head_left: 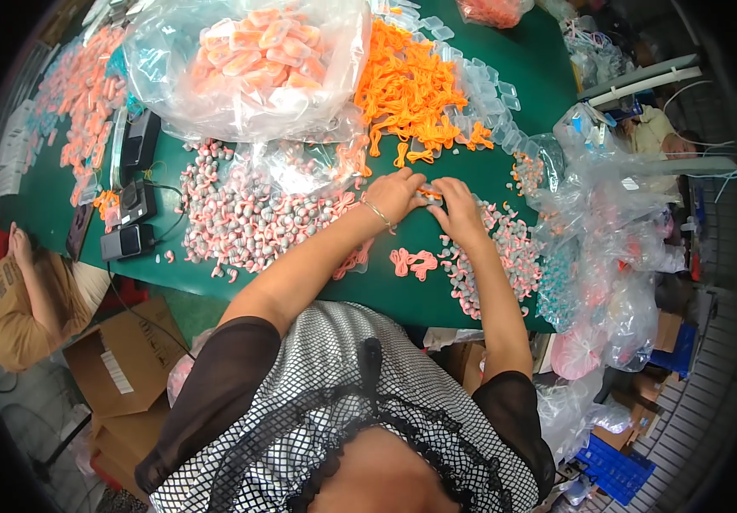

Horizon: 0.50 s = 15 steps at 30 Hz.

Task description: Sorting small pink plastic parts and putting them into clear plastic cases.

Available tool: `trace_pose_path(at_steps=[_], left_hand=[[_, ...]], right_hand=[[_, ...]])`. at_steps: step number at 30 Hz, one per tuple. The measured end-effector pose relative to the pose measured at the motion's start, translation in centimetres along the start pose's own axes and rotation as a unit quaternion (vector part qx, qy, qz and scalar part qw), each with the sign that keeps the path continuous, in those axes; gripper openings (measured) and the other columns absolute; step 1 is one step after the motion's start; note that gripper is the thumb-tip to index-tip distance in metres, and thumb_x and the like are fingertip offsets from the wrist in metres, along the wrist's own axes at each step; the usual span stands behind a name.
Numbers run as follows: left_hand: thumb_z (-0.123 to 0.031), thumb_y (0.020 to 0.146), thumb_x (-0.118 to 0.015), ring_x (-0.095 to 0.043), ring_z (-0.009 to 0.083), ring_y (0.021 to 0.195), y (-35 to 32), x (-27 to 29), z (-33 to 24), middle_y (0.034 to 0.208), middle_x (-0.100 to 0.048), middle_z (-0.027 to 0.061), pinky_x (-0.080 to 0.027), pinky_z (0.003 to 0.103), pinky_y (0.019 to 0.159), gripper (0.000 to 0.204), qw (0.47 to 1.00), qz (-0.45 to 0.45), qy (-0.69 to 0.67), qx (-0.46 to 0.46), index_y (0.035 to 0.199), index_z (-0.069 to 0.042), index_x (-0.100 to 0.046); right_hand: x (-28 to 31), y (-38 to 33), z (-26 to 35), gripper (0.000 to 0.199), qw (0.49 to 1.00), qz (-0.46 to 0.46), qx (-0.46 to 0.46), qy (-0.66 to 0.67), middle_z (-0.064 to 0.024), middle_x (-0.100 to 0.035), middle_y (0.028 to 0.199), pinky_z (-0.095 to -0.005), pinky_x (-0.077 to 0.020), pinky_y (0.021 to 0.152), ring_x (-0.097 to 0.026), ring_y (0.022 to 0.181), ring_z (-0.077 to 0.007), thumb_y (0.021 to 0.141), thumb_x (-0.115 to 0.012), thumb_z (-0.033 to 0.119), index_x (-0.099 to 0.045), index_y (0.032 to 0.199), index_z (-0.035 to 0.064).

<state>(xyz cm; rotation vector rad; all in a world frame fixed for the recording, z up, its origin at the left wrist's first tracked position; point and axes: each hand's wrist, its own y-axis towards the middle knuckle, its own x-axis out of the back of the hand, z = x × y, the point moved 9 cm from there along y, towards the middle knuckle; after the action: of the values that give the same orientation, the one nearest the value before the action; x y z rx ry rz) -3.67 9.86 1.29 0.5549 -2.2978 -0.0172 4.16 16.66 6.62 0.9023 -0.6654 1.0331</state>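
Both hands meet at the middle of the green table over a small clear plastic case (428, 193) with something orange in it. My left hand (392, 197), with a bracelet at the wrist, has its fingers closed on the case's left side. From the right, my right hand (461, 210) pinches the same case with thumb and fingers. Just beyond lies a heap of bundled orange cords (411, 85), with loose clear cases (492, 103) along its right side. Small pink-and-grey pieces are piled left (248, 214) and right (505, 256) of my hands. Two pink cord bundles (413, 263) lie nearer me.
A large clear bag (248, 68) of filled orange cases stands at the far left. Black devices (133, 201) with a cable sit at the left edge. Clear bags (608, 239) crowd the right edge. Another person (39, 295) sits at left, above cardboard boxes (129, 355).
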Motion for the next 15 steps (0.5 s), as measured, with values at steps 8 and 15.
trace_pose_path(at_steps=[8, 15], left_hand=[[-0.025, 0.085, -0.06, -0.058, 0.0338, 0.081, -0.4, 2.3, -2.0, 0.089, -0.054, 0.0123, -0.047, 0.042, 0.07, 0.022, 0.998, 0.003, -0.061, -0.024, 0.095, -0.005, -0.06], [-0.024, 0.084, -0.063, -0.058, 0.0307, 0.076, -0.7, 8.3, -3.1, 0.083, -0.055, 0.0122, -0.047, 0.039, 0.067, 0.02, 0.994, -0.093, -0.06, -0.003, 0.094, -0.006, -0.065]], right_hand=[[-0.3, -0.9, -0.8, 0.022, 0.985, 0.03, -0.102, 0.135, -0.0121, -0.059, 0.086, -0.0294, -0.0474, 0.059, -0.06, 0.065, -0.0223, 0.078, -0.064, 0.002, -0.061, 0.099, -0.0012], [0.8, 3.1, -3.4, 0.019, 0.906, 0.001, -0.136, 0.401, 0.0021, -0.061, 0.091, -0.0219, -0.045, 0.066, -0.054, 0.075, -0.0036, 0.088, -0.064, 0.015, -0.063, 0.101, 0.0014]])
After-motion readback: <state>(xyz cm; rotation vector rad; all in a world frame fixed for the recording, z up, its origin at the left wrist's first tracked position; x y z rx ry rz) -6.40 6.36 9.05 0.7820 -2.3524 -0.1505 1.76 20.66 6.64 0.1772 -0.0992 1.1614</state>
